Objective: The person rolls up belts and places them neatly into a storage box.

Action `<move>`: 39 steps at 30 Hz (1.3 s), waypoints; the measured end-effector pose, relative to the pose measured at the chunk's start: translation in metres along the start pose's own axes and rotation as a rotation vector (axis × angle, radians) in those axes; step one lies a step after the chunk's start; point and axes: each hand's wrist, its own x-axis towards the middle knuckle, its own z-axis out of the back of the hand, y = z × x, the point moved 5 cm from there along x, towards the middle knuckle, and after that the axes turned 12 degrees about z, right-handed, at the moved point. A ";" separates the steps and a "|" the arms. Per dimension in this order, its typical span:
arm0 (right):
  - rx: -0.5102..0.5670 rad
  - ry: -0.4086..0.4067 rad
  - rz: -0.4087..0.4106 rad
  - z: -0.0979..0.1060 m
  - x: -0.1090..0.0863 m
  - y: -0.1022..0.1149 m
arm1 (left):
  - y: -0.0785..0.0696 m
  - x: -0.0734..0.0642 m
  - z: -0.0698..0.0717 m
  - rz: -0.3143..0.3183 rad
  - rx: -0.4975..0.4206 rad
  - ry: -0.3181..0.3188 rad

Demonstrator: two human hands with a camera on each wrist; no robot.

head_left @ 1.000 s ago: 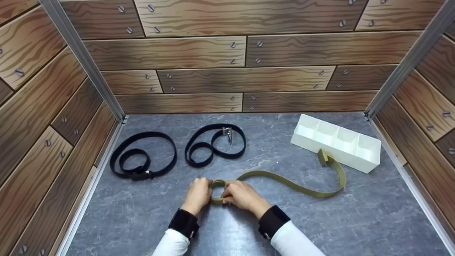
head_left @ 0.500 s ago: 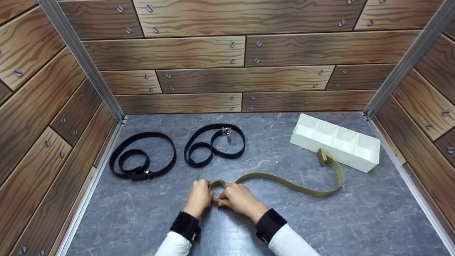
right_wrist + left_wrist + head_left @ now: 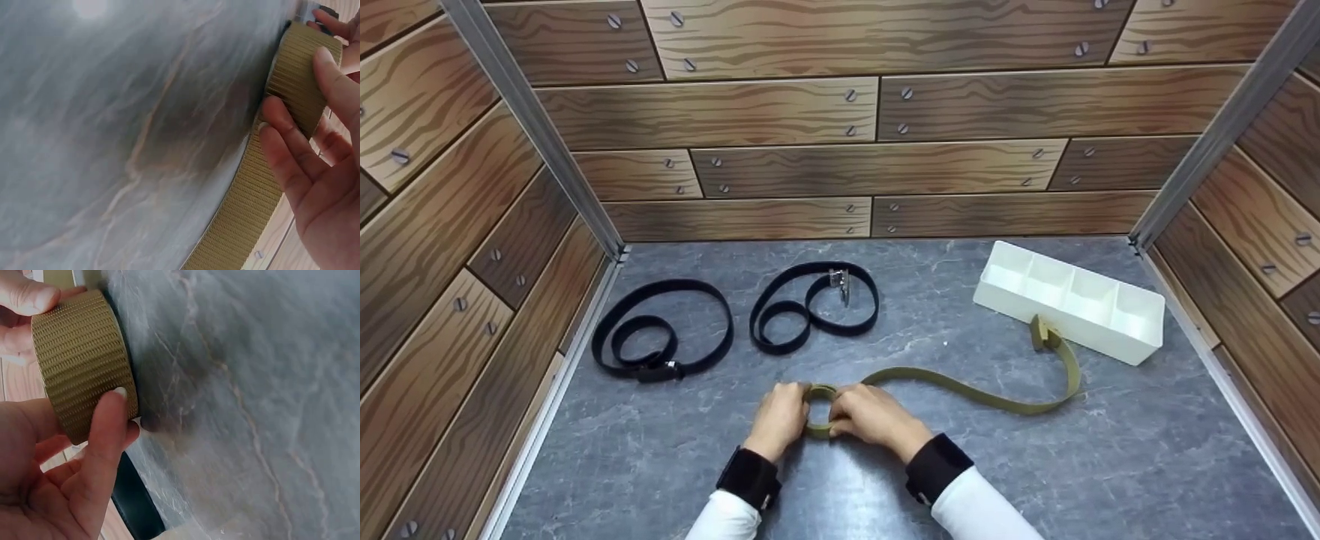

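Wood-patterned walls (image 3: 840, 109): rose on three sides of the grey tabletop (image 3: 1110, 457).
Olive belt (image 3: 971, 392): lay on the tabletop, coiled at one end between the hands and trailing off to the right in a loose curve.
Black belts (image 3: 679, 285): two of them, loosely curled, lay beyond the hands, towards the left.
White tray (image 3: 1099, 337): sat askew at the far right, its four compartments showing only from the head.
Right hand (image 3: 877, 414): reached in from the right and pinched the coil — we saw its thumb and fingertips on the strap from the right wrist.
Left hand (image 3: 778, 420): gripped the opposite side, its fingers plain from the left wrist.
Coil (image 3: 819, 431): a small ring; both wrist views showed us its ribbed weave, too fine for the head view.
Belt's far end (image 3: 1042, 334): close against the tray's front — touching or not, we could not tell.
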 end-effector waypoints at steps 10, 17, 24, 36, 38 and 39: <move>-0.084 -0.006 -0.005 -0.004 0.003 0.007 | -0.004 -0.008 0.009 0.026 -0.052 -0.030; -0.093 0.040 0.019 -0.003 0.000 0.009 | -0.006 -0.003 0.008 0.059 0.008 -0.023; -0.063 0.038 0.033 0.001 -0.004 0.011 | -0.005 -0.001 0.007 -0.020 0.089 -0.043; -0.094 0.039 0.000 -0.007 0.002 0.016 | 0.001 -0.007 0.012 0.039 0.003 -0.069; -0.107 0.040 -0.001 -0.008 0.002 0.016 | 0.000 -0.008 0.013 0.050 0.008 -0.081; -0.110 0.041 0.001 -0.008 0.002 0.016 | -0.001 -0.008 0.012 0.046 0.020 -0.085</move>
